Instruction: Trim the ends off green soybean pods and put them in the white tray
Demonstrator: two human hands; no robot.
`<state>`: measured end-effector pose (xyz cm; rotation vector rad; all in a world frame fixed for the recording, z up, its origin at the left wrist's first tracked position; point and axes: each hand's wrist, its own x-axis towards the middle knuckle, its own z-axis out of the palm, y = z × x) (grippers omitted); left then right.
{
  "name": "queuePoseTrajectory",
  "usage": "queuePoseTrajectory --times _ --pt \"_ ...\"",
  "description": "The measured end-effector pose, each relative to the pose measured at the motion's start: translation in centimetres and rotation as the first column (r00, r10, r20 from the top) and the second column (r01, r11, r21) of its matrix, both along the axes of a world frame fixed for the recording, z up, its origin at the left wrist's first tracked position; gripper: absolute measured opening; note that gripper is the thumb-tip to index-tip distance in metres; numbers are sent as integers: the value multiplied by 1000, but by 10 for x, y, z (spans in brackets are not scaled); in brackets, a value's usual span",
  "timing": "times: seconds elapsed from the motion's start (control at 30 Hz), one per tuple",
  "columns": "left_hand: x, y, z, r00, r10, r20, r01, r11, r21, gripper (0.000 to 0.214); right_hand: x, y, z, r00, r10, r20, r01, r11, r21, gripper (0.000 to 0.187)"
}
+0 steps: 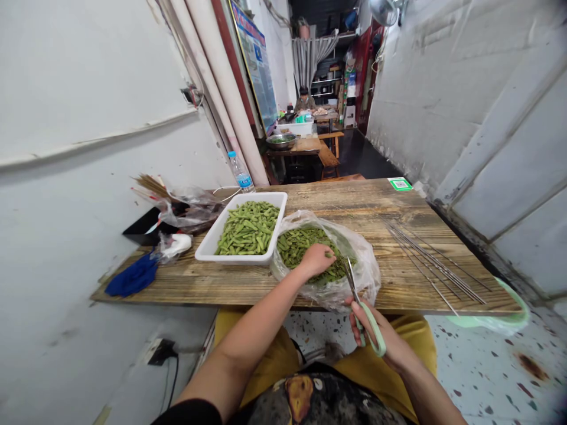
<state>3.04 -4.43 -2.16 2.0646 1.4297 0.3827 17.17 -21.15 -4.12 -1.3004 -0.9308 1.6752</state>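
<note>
My left hand (317, 258) reaches into a clear plastic bag (367, 268) full of green bean pods (297, 243), fingers closed on a pod. My right hand (380, 339) sits at the table's near edge, wrapped round the pale green handles of a pair of scissors (359, 301), blades pointing toward the bag. A white rectangular tray (208, 242) heaped with green pods (248, 226) stands just left of the bag on the wooden table (398, 206).
Several thin metal skewers (432, 262) lie on the table's right side. At the left are a blue cloth (133, 277), a black tray with bagged sticks (177, 206) and a water bottle (241, 172). A green basin (509, 319) sits lower right. A person sits far back.
</note>
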Motion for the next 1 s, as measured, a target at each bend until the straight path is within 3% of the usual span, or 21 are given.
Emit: queuePoseTrajectory --times 0.13,0.23,0.4,0.63,0.77,1.0 --pt "-16 -8 5 976 14 216 3 997 -82 24 -3 4 -1 999 10 42 -11 1000 24 43" --pt "-27 -15 8 956 -58 286 114 977 -182 28 -6 8 4 997 31 76 -36 997 64 40" --pt "-39 -17 15 928 -213 305 297 918 -261 31 -6 11 9 992 85 98 -93 992 80 37" --pt "-50 -12 26 872 -409 269 465 864 -196 27 -5 10 9 985 140 97 -148 985 84 39" --pt "-55 -9 25 845 -483 228 522 839 -157 27 -9 7 10 986 164 42 -167 984 68 40" --pt "-52 -10 30 850 -484 207 522 827 -207 26 -14 2 21 976 136 -171 -142 990 -21 45"
